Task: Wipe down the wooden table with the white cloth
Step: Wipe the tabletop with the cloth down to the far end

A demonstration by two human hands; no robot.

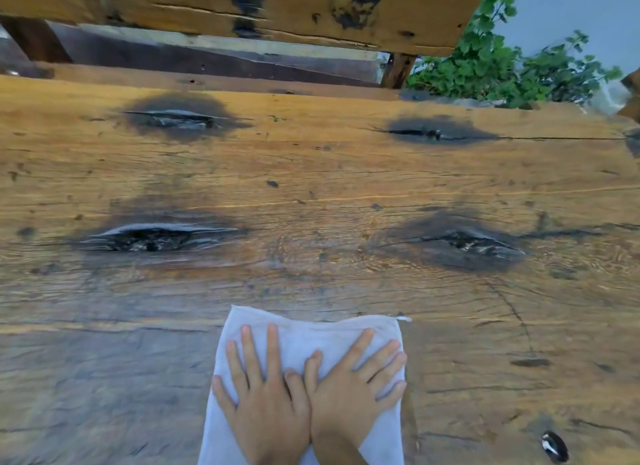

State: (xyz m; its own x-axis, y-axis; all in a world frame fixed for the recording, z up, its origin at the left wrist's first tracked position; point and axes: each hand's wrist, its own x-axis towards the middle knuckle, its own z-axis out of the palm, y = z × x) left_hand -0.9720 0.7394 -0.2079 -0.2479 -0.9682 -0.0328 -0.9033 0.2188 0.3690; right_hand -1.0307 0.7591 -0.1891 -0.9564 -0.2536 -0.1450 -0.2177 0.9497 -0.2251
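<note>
**Both palms flat on the cloth, rough wood ahead**

From the head view, the white cloth (304, 340) lies flat on the wooden table (311, 187) near its front edge. The left hand (266, 399) and right hand (349, 392) press on it side by side, fingers straight and spread, thumbs touching — nothing is pinched.

Beyond the fingertips lie dark splintered knots (156, 238), two nearer and two farther. With no grip on the fabric, I'd expect the cloth could snag on those cracks and bunch up — or slip out from under the palms. A small dark object (555, 446) lies right of the right hand's fingers and might get swept off
</note>
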